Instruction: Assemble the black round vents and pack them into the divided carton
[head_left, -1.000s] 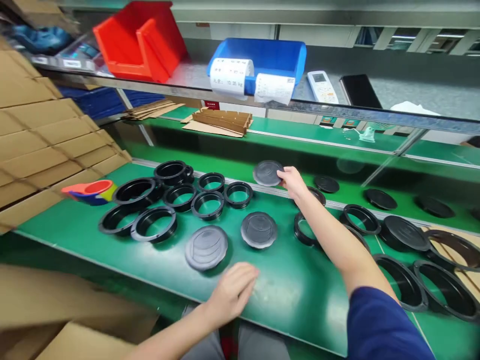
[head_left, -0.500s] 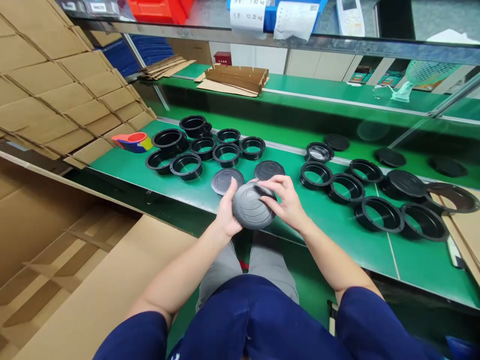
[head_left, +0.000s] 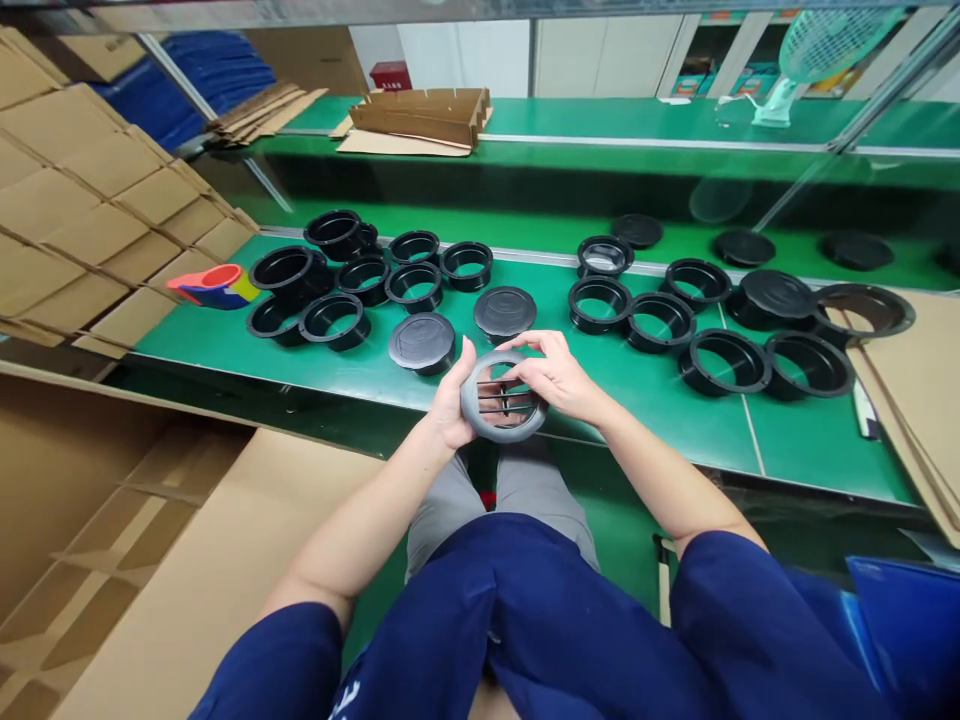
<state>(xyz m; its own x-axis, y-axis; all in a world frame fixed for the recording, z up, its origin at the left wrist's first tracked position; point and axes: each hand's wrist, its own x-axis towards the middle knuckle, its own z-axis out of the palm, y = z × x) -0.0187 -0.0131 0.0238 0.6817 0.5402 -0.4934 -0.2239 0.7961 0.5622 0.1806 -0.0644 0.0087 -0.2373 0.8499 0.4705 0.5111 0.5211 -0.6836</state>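
A grey round air vent (head_left: pixel 504 433) is held up in front of me, above the bench's front edge. Its slats stand edge-on, so gaps show between them. My left hand (head_left: pixel 452 408) grips the vent's left rim, with the thumb along the side and fingers behind, seen through the gaps. At the upper right, my right hand (head_left: pixel 559 378) has its bent fingers on the rim and slats; the exact fingertip contact is partly hidden. Just beyond lie two vents with closed faces, one at left (head_left: pixel 422 342) and one at right (head_left: pixel 505 312).
Black ring housings stand in a left group (head_left: pixel 335 322) and a right group (head_left: pixel 724 362) on the green bench (head_left: pixel 810 440). A coloured tape dispenser (head_left: pixel 217 286) sits by stacked cartons (head_left: pixel 97 220). Cardboard sheets (head_left: pixel 911 370) lie at right; an open carton (head_left: pixel 142 540) is at lower left.
The held vent's flaps have swung from a closed, solid face to edge-on slats with gaps. Both hands stay on it. My view has tilted lower, taking the upper shelf's items out of sight.
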